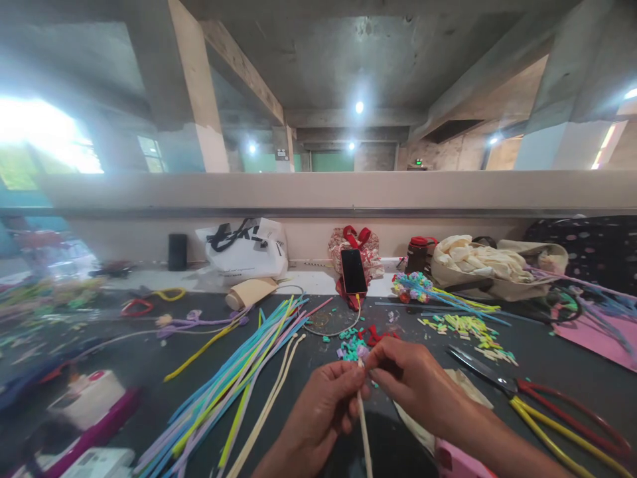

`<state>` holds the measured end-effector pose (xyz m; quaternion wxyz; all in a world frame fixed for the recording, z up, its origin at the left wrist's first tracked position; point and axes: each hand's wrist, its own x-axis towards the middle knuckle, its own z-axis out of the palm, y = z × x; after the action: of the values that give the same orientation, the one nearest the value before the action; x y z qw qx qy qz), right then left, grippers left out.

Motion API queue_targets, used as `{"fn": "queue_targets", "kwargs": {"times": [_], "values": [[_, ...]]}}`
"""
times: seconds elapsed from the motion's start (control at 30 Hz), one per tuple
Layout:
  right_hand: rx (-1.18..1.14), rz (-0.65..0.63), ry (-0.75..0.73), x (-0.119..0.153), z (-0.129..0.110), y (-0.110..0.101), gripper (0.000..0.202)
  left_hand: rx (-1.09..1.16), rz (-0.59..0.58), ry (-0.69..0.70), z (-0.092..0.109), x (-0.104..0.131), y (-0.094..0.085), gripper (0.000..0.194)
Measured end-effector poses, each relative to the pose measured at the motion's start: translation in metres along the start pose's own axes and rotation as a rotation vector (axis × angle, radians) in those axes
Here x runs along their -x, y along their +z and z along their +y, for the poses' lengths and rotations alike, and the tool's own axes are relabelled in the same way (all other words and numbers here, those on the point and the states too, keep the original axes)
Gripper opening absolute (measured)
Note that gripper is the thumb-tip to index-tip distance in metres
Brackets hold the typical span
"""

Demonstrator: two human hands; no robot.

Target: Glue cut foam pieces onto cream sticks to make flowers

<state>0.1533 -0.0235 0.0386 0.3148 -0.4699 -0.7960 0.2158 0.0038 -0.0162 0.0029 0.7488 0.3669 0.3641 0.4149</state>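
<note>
My left hand (331, 398) pinches a cream pipe cleaner (365, 431) near its upper end, and the stem hangs down below the fingers. A small pale purple piece (363, 353) sits at the top of this stem. My right hand (405, 372) has its thumb and forefinger closed at that purple piece; exactly what the fingertips grip is partly hidden. Just beyond the hands lie teal cut bits (352, 348) and red pieces (379, 335). Left of my hands, long blue, yellow and purple pipe cleaners (239, 372) lie in a bundle, with several cream ones (271, 401) beside them.
Large scissors (512, 388) with red and yellow handles lie at the right. Yellow-green bits (470, 332) and a colourful flower bunch (412, 287) are behind them. A phone (353, 271) leans on a patterned bag. A white bag (243, 249) stands at the back left.
</note>
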Motion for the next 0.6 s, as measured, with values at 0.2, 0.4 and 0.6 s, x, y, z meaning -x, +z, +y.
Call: {"fn": "queue_targets", "kwargs": {"times": [0.2,0.4,0.6], "values": [[-0.081,0.016,0.045,0.002,0.009,0.003,0.008,-0.084,-0.007,0.055,-0.005,0.000,0.001,0.025],[-0.455,-0.162,0.149,0.004,0.009,-0.003,0.009,-0.118,-0.088,0.067,-0.008,-0.003,-0.001,0.028],[-0.741,-0.268,0.161,0.005,0.017,-0.004,0.012,-0.114,-0.123,0.014,-0.008,-0.001,0.003,0.032]]}}
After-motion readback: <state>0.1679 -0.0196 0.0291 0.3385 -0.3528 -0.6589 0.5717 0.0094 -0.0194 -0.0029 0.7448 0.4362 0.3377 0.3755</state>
